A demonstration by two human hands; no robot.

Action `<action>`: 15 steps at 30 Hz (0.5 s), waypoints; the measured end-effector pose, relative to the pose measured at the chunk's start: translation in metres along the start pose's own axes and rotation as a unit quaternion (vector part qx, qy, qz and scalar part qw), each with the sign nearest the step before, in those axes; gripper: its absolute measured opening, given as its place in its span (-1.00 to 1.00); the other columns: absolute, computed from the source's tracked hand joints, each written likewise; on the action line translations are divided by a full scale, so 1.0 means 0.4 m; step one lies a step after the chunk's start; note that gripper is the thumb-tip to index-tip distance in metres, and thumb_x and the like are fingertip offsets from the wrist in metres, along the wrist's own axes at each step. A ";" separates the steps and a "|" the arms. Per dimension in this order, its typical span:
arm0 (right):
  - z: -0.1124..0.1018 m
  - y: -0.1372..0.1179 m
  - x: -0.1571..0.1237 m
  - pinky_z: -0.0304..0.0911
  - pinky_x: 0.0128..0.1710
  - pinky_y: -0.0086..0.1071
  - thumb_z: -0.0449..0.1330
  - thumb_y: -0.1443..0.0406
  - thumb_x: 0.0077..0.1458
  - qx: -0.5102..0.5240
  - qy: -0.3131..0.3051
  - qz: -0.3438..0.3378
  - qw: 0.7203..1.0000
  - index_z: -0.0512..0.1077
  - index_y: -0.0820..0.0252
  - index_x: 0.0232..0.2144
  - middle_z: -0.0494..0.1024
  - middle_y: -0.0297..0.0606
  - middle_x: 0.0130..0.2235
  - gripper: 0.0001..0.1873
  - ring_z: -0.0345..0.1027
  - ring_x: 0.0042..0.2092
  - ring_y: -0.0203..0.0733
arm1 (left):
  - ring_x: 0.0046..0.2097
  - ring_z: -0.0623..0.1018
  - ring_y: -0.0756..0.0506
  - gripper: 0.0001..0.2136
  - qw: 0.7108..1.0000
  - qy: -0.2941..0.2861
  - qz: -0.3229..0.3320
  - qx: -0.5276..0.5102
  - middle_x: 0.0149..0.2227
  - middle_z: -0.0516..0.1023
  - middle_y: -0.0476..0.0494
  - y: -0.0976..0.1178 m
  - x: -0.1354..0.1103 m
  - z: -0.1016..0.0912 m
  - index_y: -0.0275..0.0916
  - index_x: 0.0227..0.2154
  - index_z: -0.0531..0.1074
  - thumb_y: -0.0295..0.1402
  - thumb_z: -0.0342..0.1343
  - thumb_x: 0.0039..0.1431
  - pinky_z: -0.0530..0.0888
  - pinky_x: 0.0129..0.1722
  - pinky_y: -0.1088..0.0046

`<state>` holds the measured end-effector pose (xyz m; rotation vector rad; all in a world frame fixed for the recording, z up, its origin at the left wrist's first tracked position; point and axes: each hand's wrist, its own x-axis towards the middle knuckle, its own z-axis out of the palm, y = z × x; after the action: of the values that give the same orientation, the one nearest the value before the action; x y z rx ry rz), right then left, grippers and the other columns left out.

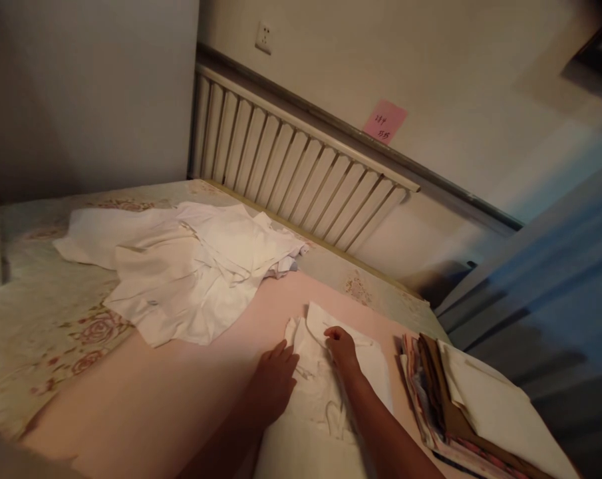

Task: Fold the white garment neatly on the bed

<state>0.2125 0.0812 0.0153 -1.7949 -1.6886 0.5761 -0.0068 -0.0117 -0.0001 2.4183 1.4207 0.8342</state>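
Note:
A white garment (323,389), partly folded and wrinkled, lies in front of me on a pink sheet (146,392); its exact kind is hard to make out. My left hand (275,382) rests at the garment's left edge, fingers stretched out. At its upper part, my right hand (341,347) has its fingers bent and pinched on the white cloth. Flat white cloth (379,372) extends to the right of my right forearm.
A loose heap of white clothes (195,273) lies to the upper left. On the right stands a stack of folded clothes (485,392). Beneath is a flowered bed cover (96,332). A radiator (291,166) lines the wall behind; a blue curtain (545,286) hangs at right.

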 end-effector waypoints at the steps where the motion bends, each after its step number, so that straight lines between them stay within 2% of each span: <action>1: 0.005 -0.006 -0.005 0.24 -0.33 -0.35 -0.01 0.34 -0.19 -0.004 0.010 -0.003 1.000 0.39 0.18 -0.42 0.45 -0.30 -0.46 -0.77 0.35 -0.37 -0.15 | 0.26 0.24 -0.18 -0.64 1.000 0.007 0.003 0.001 0.14 0.41 -0.19 -0.001 -0.001 0.002 -0.19 0.04 0.36 -0.43 -0.08 0.18 0.22 0.17 0.24; 3: 0.018 -0.021 -0.020 0.26 -0.28 -0.32 0.01 0.31 -0.13 -0.014 0.031 -0.018 0.999 0.42 0.18 -0.39 0.48 -0.29 -0.42 -0.76 0.36 -0.34 -0.14 | 0.25 0.26 -0.18 -0.64 1.000 0.019 0.006 0.002 0.13 0.42 -0.18 -0.003 -0.002 0.004 -0.19 0.03 0.36 -0.43 -0.07 0.17 0.23 0.16 0.25; 6: 0.034 -0.033 -0.045 0.26 -0.10 -0.25 0.09 0.27 -0.08 -0.028 0.046 -0.058 0.997 0.44 0.19 -0.17 0.52 -0.22 -0.22 -0.64 0.38 -0.18 -0.10 | 0.25 0.26 -0.17 -0.64 0.999 0.033 0.012 0.001 0.12 0.43 -0.18 -0.006 -0.004 0.012 -0.20 0.02 0.37 -0.44 -0.06 0.16 0.24 0.15 0.24; 8: 0.038 -0.031 -0.059 0.20 0.04 -0.21 0.14 0.28 -0.08 -0.053 0.046 -0.125 0.990 0.39 0.19 -0.04 0.48 -0.16 -0.07 -0.52 0.34 -0.04 -0.07 | 0.24 0.27 -0.17 -0.64 0.999 0.042 0.015 0.001 0.12 0.43 -0.18 -0.008 -0.004 0.018 -0.20 0.02 0.37 -0.44 -0.06 0.16 0.23 0.15 0.24; 11: 0.035 -0.019 -0.068 0.16 0.11 -0.17 0.14 0.33 -0.06 -0.092 0.039 -0.219 0.971 0.36 0.17 0.03 0.44 -0.13 -0.01 -0.48 0.28 0.06 -0.05 | 0.24 0.27 -0.16 -0.64 0.999 0.047 0.013 0.003 0.12 0.43 -0.17 -0.009 -0.004 0.023 -0.19 0.03 0.37 -0.44 -0.06 0.16 0.23 0.15 0.25; 13: 0.032 -0.014 -0.069 0.17 0.11 -0.18 0.13 0.35 -0.05 -0.092 0.040 -0.225 0.969 0.34 0.17 0.04 0.44 -0.12 -0.02 -0.47 0.29 0.05 -0.06 | 0.24 0.28 -0.16 -0.64 0.999 0.040 0.008 0.002 0.12 0.43 -0.17 -0.008 -0.003 0.021 -0.18 0.03 0.37 -0.43 -0.06 0.17 0.24 0.15 0.25; 15: 0.031 -0.015 -0.066 0.19 0.07 -0.19 0.13 0.35 -0.07 -0.080 0.042 -0.204 0.975 0.34 0.19 0.04 0.45 -0.12 -0.03 -0.46 0.31 0.02 -0.07 | 0.24 0.27 -0.17 -0.64 0.999 0.034 0.006 0.001 0.12 0.43 -0.18 -0.005 -0.002 0.018 -0.19 0.03 0.37 -0.42 -0.06 0.17 0.24 0.15 0.25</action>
<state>0.1970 0.0567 0.0080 -1.4870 -2.0162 0.1873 -0.0046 -0.0105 -0.0070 2.4246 1.4337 0.9275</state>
